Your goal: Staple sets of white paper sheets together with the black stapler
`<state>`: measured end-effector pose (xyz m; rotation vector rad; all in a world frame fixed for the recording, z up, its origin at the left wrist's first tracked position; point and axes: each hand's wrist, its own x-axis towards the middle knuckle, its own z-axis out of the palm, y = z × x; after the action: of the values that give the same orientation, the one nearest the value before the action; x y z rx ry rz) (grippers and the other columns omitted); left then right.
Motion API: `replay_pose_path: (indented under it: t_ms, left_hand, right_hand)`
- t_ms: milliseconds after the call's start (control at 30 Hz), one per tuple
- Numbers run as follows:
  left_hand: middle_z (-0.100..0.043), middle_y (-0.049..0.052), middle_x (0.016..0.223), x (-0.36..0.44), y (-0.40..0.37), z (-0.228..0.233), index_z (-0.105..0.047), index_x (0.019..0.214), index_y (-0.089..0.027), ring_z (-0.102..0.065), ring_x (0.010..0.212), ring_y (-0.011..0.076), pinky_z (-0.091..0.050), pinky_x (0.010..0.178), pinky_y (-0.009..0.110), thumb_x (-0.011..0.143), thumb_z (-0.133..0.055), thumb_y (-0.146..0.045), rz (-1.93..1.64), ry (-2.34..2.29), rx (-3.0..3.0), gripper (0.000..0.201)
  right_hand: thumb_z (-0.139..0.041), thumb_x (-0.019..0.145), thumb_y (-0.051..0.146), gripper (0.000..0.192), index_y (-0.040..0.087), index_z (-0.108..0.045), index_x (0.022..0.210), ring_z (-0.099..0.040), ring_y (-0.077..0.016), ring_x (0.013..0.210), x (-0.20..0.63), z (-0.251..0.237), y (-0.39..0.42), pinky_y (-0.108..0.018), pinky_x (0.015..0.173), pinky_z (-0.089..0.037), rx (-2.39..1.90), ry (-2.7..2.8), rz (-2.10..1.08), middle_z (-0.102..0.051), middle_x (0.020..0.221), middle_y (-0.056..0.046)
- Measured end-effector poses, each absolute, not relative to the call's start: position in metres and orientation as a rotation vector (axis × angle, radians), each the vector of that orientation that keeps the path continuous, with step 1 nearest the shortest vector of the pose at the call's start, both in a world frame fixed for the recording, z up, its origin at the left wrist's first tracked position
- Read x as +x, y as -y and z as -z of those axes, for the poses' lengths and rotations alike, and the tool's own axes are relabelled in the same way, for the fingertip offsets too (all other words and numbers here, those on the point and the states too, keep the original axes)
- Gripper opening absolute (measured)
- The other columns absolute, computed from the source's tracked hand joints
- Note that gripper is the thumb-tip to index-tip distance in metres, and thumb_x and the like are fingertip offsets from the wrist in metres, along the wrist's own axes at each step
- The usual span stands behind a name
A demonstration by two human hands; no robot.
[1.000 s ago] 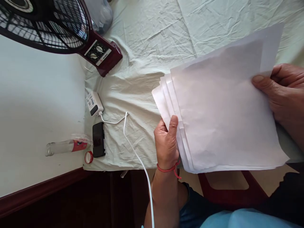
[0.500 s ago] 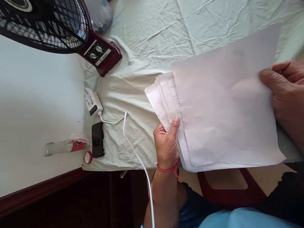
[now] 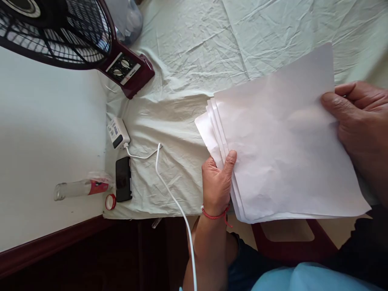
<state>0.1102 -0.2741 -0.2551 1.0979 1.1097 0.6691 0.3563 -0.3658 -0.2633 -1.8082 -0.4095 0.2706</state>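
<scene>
Between my two hands is a stack of white paper sheets (image 3: 285, 149), its blank top side facing me and several sheet edges fanned out at the left. My left hand (image 3: 216, 182), with a red cord bracelet (image 3: 215, 214) at the wrist, pinches the stack's left edge, thumb on top. At the right edge my right hand (image 3: 357, 109) grips the sheets between thumb and fingers; some of its fingers are hidden behind the paper. The stack is held over the front edge of the cloth-covered table (image 3: 176, 117).
A dark red fan (image 3: 130, 76) stands at the upper left, beside a plastic bag (image 3: 130, 24). Along the left edge lie a white box (image 3: 118, 132) with a white cable (image 3: 174, 196), a black phone (image 3: 123, 179), a glass bottle (image 3: 81, 188) and a red-rimmed roll (image 3: 110, 201).
My right hand has moved left and slightly down with the top sheet, which now covers the printed lines that showed before. My left hand has shifted slightly right.
</scene>
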Motion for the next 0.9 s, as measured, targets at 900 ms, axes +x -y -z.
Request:
replay_pose_path:
  t_ms: [900]
  left_hand:
    - [-0.086,0.009,0.103,0.1141,0.2769,0.2527,-0.087,0.097,-0.019,-0.081,0.093,0.0225,-0.065,0.085,0.032,0.084,-0.093,-0.042,-0.688,-1.093,1.041,0.027]
  right_hand:
    - [-0.081,0.083,0.023,0.006,0.017,-0.084,0.085,-0.051,-0.0035,0.056,0.3535,0.2618,0.3653,-0.017,0.046,-0.034,-1.819,0.427,-0.296,-0.072,0.075,-0.002]
